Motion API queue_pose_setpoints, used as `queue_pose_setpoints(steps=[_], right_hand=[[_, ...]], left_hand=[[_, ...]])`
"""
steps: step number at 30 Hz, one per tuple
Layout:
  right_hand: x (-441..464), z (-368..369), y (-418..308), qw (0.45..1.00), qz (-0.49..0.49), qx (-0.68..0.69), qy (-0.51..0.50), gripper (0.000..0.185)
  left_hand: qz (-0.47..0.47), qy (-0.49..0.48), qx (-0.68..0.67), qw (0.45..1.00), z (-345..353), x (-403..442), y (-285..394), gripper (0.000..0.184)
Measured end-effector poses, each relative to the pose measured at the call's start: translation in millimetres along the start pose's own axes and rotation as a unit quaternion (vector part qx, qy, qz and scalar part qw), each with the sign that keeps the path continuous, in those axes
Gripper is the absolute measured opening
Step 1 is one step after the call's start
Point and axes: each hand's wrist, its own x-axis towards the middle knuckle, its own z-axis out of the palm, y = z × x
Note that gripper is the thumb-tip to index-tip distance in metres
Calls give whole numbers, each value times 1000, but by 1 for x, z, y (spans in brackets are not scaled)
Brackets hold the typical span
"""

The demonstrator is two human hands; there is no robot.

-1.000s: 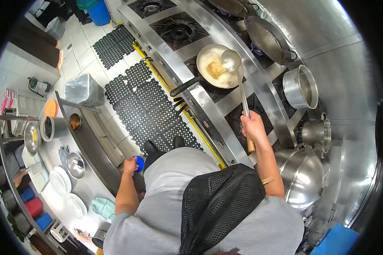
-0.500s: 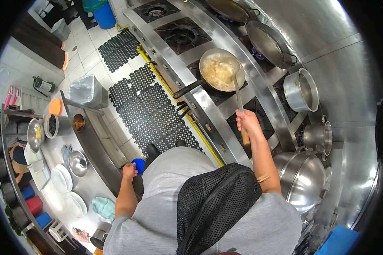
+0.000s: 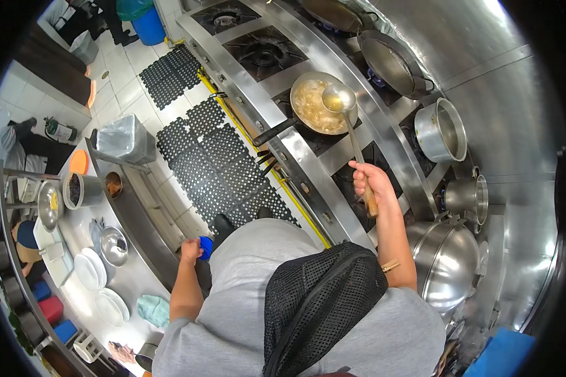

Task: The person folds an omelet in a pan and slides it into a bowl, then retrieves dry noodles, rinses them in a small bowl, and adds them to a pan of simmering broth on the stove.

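Note:
My right hand [image 3: 375, 181] is wrapped round the handle of a long ladle [image 3: 355, 139] with a wooden grip end. The ladle's shiny bowl is over the right part of a frying pan [image 3: 300, 116], at the surface of the food. Pale, bubbling food in liquid [image 3: 314, 103] fills the pan, which sits on a burner with its black handle towards the aisle. Low at my left side, my left hand [image 3: 190, 250] has its fingers closed on a round blue object [image 3: 205, 247], partly hidden, whose kind I cannot make out.
Woks [image 3: 393, 66] and metal pots [image 3: 442, 131] stand along the back of the stove. A large domed metal vessel [image 3: 449, 267] is near my right elbow. Plates [image 3: 90, 269] and bowls line the left counter. A black mat [image 3: 217, 169] covers the aisle floor. Other people are partly visible at upper left.
The ladle's bowl has come up out of the food, and my right hand has shifted slightly right. My left hand stays low with the blue object. A person has appeared at the left.

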Motion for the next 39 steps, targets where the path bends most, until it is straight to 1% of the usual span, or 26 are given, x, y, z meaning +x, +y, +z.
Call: queue_pose_setpoints(steps=[2, 4, 7, 9, 11, 13, 15, 17, 18, 20, 23, 24, 29, 32, 36, 39], right_hand=[[-4, 2, -2, 1000, 12, 11, -17, 27], [-13, 7, -5, 999, 17, 25, -29, 27], [-28, 23, -10, 999, 23, 0, -38, 28], [-38, 39, -14, 998, 30, -28, -50, 28], [-44, 51, -16, 992, 29, -65, -105, 29], [-53, 78, -18, 986, 48, -94, -130, 30], [-55, 104, -19, 978, 46, -140, -147, 31], [-53, 133, -19, 964, 70, -166, -195, 32], [-50, 148, -19, 956, 81, -176, -221, 32], [-42, 183, -16, 935, 109, -204, -270, 32], [-31, 237, -3, 897, 143, -239, -344, 32], [-29, 256, 3, 879, 150, -260, -371, 32], [-31, 352, 42, 797, 191, -339, -462, 31], [-40, 401, 70, 759, 204, -385, -484, 30], [-42, 448, 109, 711, 233, -414, -519, 28], [-50, 473, 132, 681, 214, -463, -525, 28]], left_hand=[[-4, 2, -6, 1000, 4, 2, 1, 20], [14, 28, -10, 999, 7, 3, -1, 21], [14, 25, -22, 999, 6, -3, 1, 22], [15, 34, -54, 998, 4, 6, -14, 24], [20, 36, -29, 999, 4, 8, -22, 24], [33, 54, -32, 998, 6, 1, -29, 25], [53, 89, -11, 995, 8, 6, -51, 25], [28, 93, -25, 995, 9, -15, -53, 26], [16, 112, -44, 993, 11, -24, -57, 26], [23, 126, -92, 988, 15, -43, -71, 25], [7, 155, -161, 975, 20, -72, -96, 25], [10, 142, -145, 979, 19, -79, -108, 25], [-42, 169, -266, 948, 34, -140, -134, 27], [-48, 190, -345, 918, 45, -170, -135, 26], [-51, 200, -387, 899, 46, -189, -131, 26], [-35, 226, -383, 895, 42, -197, -113, 27]])
